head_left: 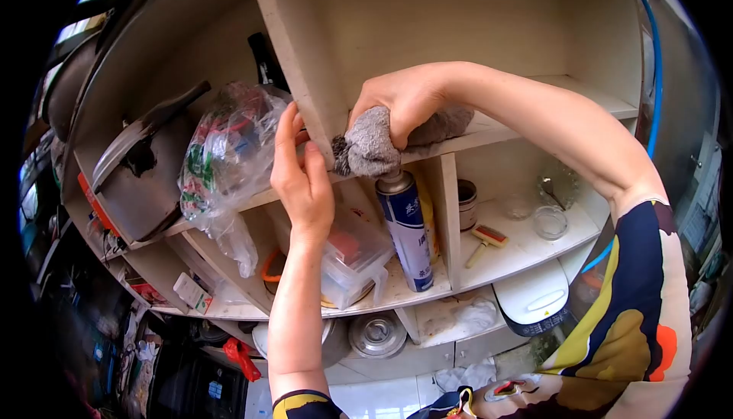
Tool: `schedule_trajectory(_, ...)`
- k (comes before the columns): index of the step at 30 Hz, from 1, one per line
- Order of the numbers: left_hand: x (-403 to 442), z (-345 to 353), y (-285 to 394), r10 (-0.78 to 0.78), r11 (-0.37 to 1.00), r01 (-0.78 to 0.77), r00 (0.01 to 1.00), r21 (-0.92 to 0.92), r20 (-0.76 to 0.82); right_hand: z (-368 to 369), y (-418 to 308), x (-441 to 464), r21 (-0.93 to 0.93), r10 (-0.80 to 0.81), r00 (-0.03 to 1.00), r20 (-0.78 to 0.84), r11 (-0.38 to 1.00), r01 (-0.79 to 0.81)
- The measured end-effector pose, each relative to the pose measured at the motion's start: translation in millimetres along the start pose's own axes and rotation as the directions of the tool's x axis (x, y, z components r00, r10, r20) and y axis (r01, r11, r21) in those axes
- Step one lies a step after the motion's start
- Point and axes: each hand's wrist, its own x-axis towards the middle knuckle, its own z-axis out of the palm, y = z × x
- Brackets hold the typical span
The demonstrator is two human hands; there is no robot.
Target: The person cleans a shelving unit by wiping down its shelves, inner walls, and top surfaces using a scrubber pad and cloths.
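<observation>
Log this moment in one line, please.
right hand: grips grey cloth at shelf edge | left hand: open beside divider | below cloth: blue-and-white can | nearby: clear plastic bag

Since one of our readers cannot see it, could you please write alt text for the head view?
A person's right hand holds a crumpled grey cloth at the front edge of a cream shelf, with the left hand raised by a cream upright divider. Below stands a blue-and-white cylindrical can; at left, a clear plastic bag.
</observation>
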Motion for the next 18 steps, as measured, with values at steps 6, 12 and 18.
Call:
schedule_trajectory(6, -1.4, -3.9, -1.6, -0.028, 0.999, 0.027, 1.000, 0.028, 0.010, -17.2, 5.5, -31.6, 0.028, 0.085, 0.991, -0.099, 0.996, -0.083)
schedule_trajectory(12, -0.2, -4.5, -1.8, -0.042, 0.999, 0.041, 0.999, 0.015, 0.017, -41.7, 49.2, -24.5, 0.152, 0.362, 0.879, -0.310, 0.932, -0.330)
schedule_trajectory(18, 1.1, -4.7, 0.5, -0.044, 0.998, 0.045, 0.998, -0.037, 0.040, -17.3, 81.9, 47.5, -0.070, 0.372, 0.894, -0.251, 0.914, -0.400)
